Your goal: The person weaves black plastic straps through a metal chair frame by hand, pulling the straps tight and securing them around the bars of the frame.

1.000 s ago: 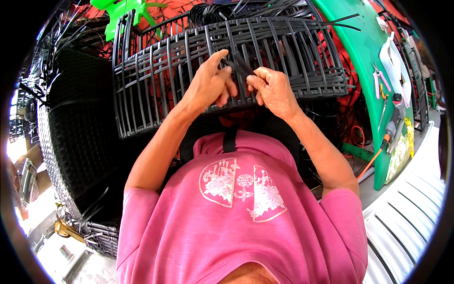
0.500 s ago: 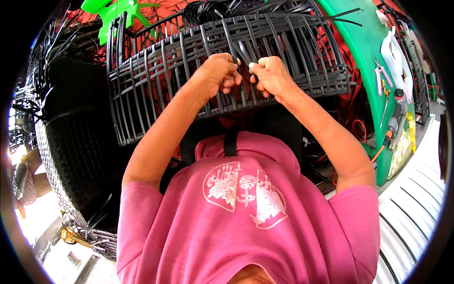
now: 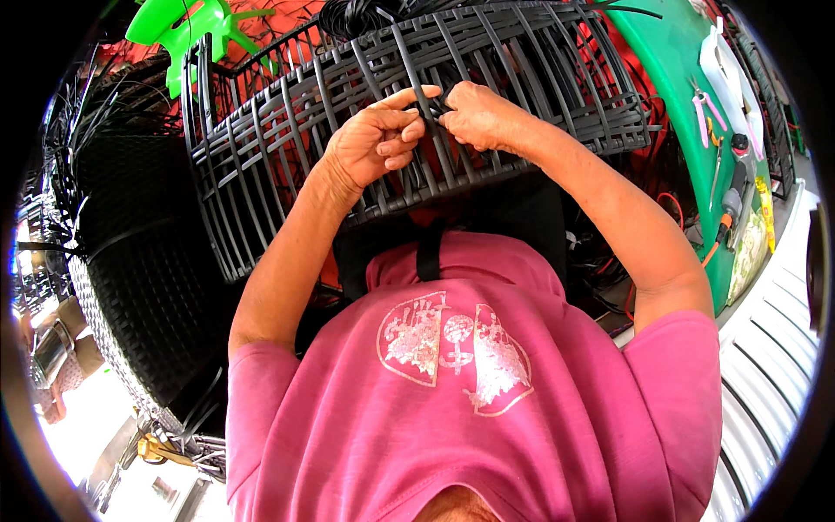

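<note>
Head view, looking down past a pink shirt [image 3: 557, 383] and two bare forearms toward a black frame [image 3: 407, 61] of crossed flat strips. Set across the upper middle, slanting, with near edge toward the body; directly under and beyond both hands.

Left grip [image 3: 376, 143] over the nearer part of the black frame, index finger stretched to the right, other fingers loosely curled; impossible to tell from here if closed on anything. Right grip [image 3: 480, 115] just beside, knuckles up, fingers folded in, pointing left. Between the two, in a narrow gap, a dark strip [image 3: 437, 106], close by the right fingertips and near the tip of the left index finger. Too small and shaded to tell if pinched or merely touched.

Beyond the black frame, a coil of black strips [image 3: 348, 16]; to the upper left, a bright green plastic piece [image 3: 200, 30]. Far left, a large dark woven piece [image 3: 148, 252]. To the right, well apart from both hands, a green worktop [image 3: 670, 65] with pink-handled snips [image 3: 701, 115] and a corded tool [image 3: 731, 204].
</note>
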`<move>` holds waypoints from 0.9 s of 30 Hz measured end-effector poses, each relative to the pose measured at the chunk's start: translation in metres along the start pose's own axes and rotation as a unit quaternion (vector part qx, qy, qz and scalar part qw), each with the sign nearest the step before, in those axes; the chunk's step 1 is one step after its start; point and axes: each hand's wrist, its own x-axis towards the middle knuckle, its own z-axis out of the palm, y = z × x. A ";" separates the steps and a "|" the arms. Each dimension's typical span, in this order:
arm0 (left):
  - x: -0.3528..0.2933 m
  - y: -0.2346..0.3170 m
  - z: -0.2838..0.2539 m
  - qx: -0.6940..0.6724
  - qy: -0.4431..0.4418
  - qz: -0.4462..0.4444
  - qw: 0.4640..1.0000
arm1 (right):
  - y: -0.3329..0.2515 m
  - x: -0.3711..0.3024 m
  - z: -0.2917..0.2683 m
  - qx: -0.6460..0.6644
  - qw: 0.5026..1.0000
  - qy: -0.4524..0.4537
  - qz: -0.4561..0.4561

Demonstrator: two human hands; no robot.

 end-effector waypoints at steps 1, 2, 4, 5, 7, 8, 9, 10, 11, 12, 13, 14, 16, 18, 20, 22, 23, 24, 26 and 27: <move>0.000 0.001 0.000 0.004 0.005 -0.002 1.000 | -0.009 -0.003 -0.005 0.106 0.990 -0.007 0.094; 0.000 0.000 -0.001 0.003 0.011 -0.004 1.000 | -0.008 -0.004 -0.008 0.150 0.984 -0.021 0.092; 0.001 0.001 -0.003 0.005 0.022 -0.006 1.000 | -0.004 -0.008 -0.016 0.236 0.967 -0.048 0.086; 0.003 0.000 -0.008 -0.009 0.013 -0.003 1.000 | -0.007 -0.007 -0.018 0.256 0.957 -0.047 0.131; 0.005 0.000 -0.008 -0.002 0.018 -0.004 1.000 | -0.012 -0.008 -0.018 0.213 0.969 -0.033 0.118; 0.006 0.000 -0.007 0.002 0.020 -0.005 1.000 | -0.015 -0.009 -0.017 0.192 0.975 -0.026 0.111; 0.007 0.001 -0.006 0.007 0.009 -0.004 1.000 | -0.024 -0.009 -0.018 0.093 0.990 -0.030 0.104; 0.006 0.001 -0.005 0.025 0.017 -0.006 1.000 | -0.031 -0.012 -0.017 0.050 0.994 -0.016 0.097; 0.004 0.001 -0.003 0.042 0.026 -0.008 0.999 | -0.031 -0.013 -0.016 0.049 0.995 -0.018 0.083; 0.003 0.002 -0.001 0.061 0.034 -0.010 0.998 | -0.031 -0.013 -0.016 0.047 0.996 -0.018 0.069; 0.001 0.005 0.000 0.079 0.028 -0.021 0.996 | -0.027 -0.013 -0.014 0.095 0.994 -0.016 0.059; 0.000 0.008 0.005 0.138 0.038 -0.029 0.989 | -0.018 -0.014 -0.011 0.142 0.989 -0.014 0.048; -0.004 0.013 0.014 0.251 0.059 -0.041 0.965 | -0.007 -0.017 -0.008 0.202 0.979 -0.005 0.018; 0.002 0.020 0.015 0.369 0.052 -0.065 0.926 | -0.001 -0.025 -0.004 0.232 0.972 0.012 -0.020; 0.005 0.034 0.021 0.524 0.066 -0.107 0.842 | 0.001 -0.024 -0.001 0.230 0.972 0.025 -0.042; 0.011 0.044 0.023 0.596 0.030 -0.147 0.789 | 0.004 -0.024 0.001 0.207 0.975 0.028 -0.079; 0.018 0.046 0.022 0.616 0.008 -0.177 0.768 | 0.004 -0.025 0.002 0.220 0.973 0.024 -0.071; 0.025 0.050 0.020 0.634 -0.012 -0.205 0.745 | 0.004 -0.026 0.002 0.232 0.970 0.021 -0.064; 0.033 0.053 0.012 0.619 -0.048 -0.238 0.747 | 0.004 -0.028 0.002 0.243 0.968 0.017 -0.066; 0.034 0.056 0.013 0.605 -0.055 -0.245 0.756 | 0.005 -0.029 0.002 0.244 0.967 0.020 -0.074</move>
